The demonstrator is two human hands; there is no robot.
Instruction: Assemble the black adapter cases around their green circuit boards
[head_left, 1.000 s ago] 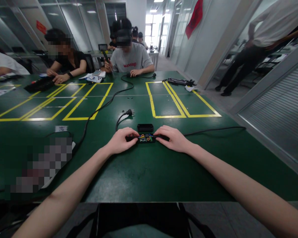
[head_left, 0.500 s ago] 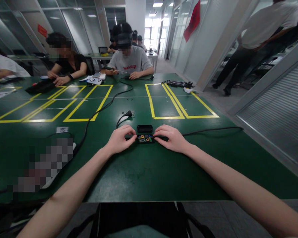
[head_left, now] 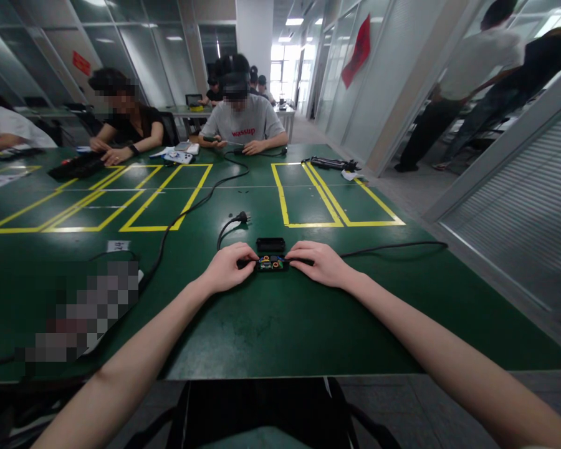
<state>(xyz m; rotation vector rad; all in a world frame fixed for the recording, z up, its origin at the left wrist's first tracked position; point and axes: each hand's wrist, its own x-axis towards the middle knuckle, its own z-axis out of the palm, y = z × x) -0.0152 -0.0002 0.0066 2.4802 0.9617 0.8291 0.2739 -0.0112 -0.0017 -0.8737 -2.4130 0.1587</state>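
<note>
A small circuit board [head_left: 272, 264] with coils and coloured wires sits in a black plastic case half on the table in front of me. Just beyond it lies the other case half [head_left: 270, 244], its hollow side up. My left hand [head_left: 230, 268] pinches the black power cord at the left end of the case. At the opposite end, my right hand [head_left: 318, 264] has its fingers closed on another black cable [head_left: 393, 247], which trails off to the right. The fingertips hide both cable entries. A plug [head_left: 242, 217] on a short visible length of cord rests beyond my left hand.
A power strip [head_left: 116, 293], partly blurred out, lies at left with its cord running across the green table [head_left: 280, 337]. Yellow tape outlines [head_left: 315, 224] mark the far half. A folded black tripod [head_left: 331, 164] lies at the back right. Co-workers [head_left: 243, 118] sit opposite.
The view has shifted slightly. Both hands keep their grip at the case ends, with only small finger movements. More of the black cord shows under my left fingers.
</note>
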